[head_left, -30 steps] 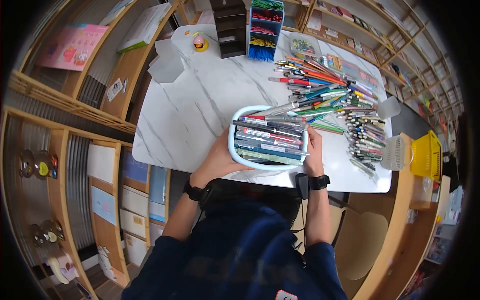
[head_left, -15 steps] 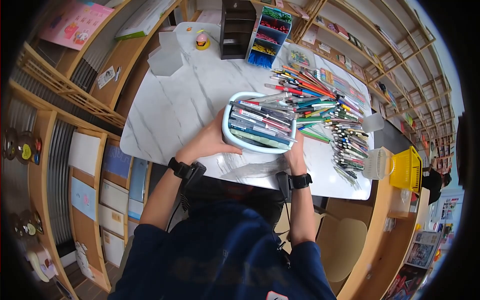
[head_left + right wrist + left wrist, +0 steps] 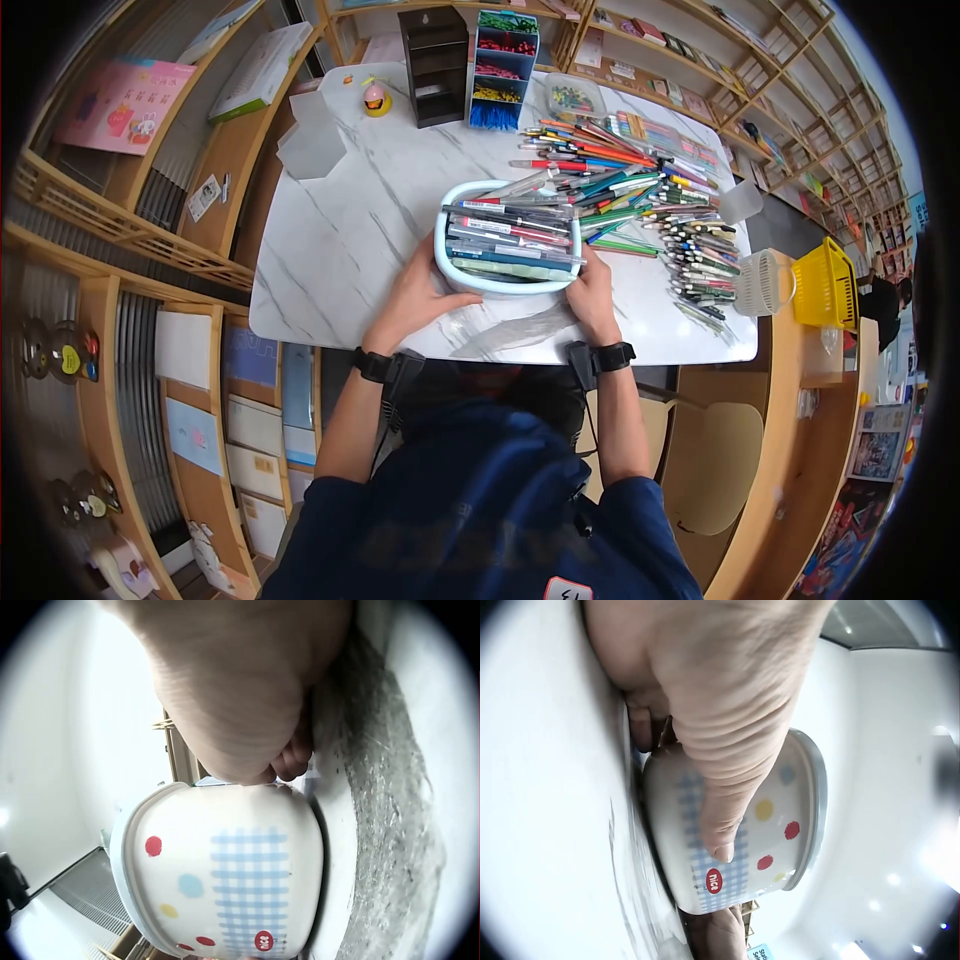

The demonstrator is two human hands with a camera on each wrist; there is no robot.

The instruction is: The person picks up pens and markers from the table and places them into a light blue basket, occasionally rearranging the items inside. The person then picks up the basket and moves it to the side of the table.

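Observation:
A white plastic tub (image 3: 440, 262) with a pale blue rim, coloured dots and a blue check band sits on the table near its front edge. Pens (image 3: 510, 232) lie side by side in it, filling it to about the rim. My left hand (image 3: 408, 300) grips its left side, the thumb laid across the front wall in the left wrist view. On the opposite side my right hand (image 3: 594, 292) holds the tub, its fingertips partly hidden behind the wall. The tub's underside is close to the tabletop in both wrist views.
Loose pens and pencils (image 3: 690, 235) spread over the table's right half. Behind stand a dark shelf rack (image 3: 436, 70) and a blue organiser (image 3: 500, 75) with coloured sticks. A yellow basket (image 3: 825, 285) and white basket (image 3: 758, 285) are at right. A grey patch (image 3: 525, 330) marks the tabletop before the tub.
Both hands have moved the tub away from the front edge, deeper onto the table. The grey patch before it has come into view. The head view has shifted.

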